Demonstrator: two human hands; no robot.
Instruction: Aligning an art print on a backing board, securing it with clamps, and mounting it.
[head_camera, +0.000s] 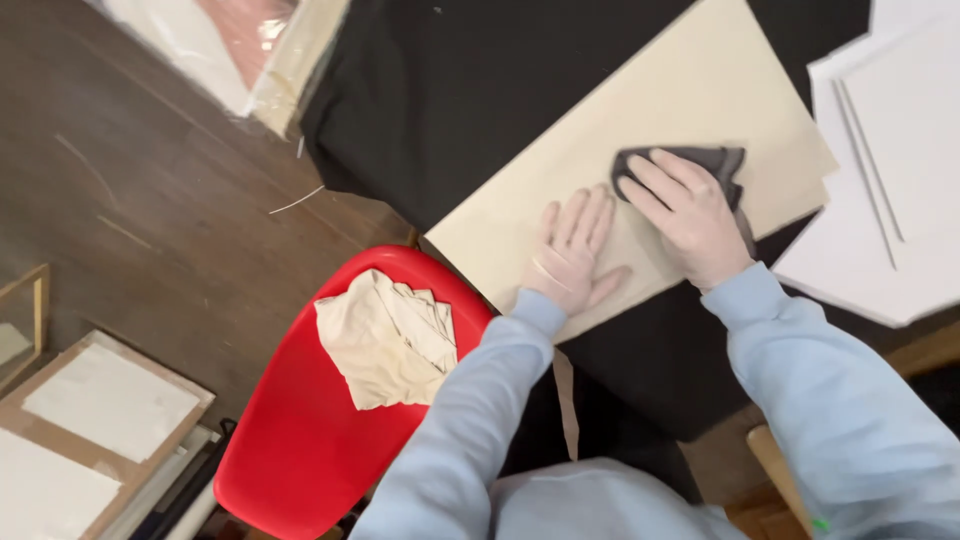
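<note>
Dark grey cloth (715, 160) sits bunched on the cream board (640, 120), near the board's right end. Right hand (690, 215) presses down on it, fingers spread flat over the cloth, grip loose rather than clenched (palm-down hold, thumb tucked at the cloth's edge). Left hand (572, 245) lies flat on the board just beside the right, fingers open, holding nothing, only bracing the board. Both hands look gloved, pale blue sleeves. Board lies at a slant across a black-covered surface (450, 90). White sheets (890, 150) stacked off the board's right end. Red chair (300, 450) below left, crumpled beige rag (385, 340) on its seat. Framed panels (100, 410) on the dark wood floor (150, 200) at far left.
</note>
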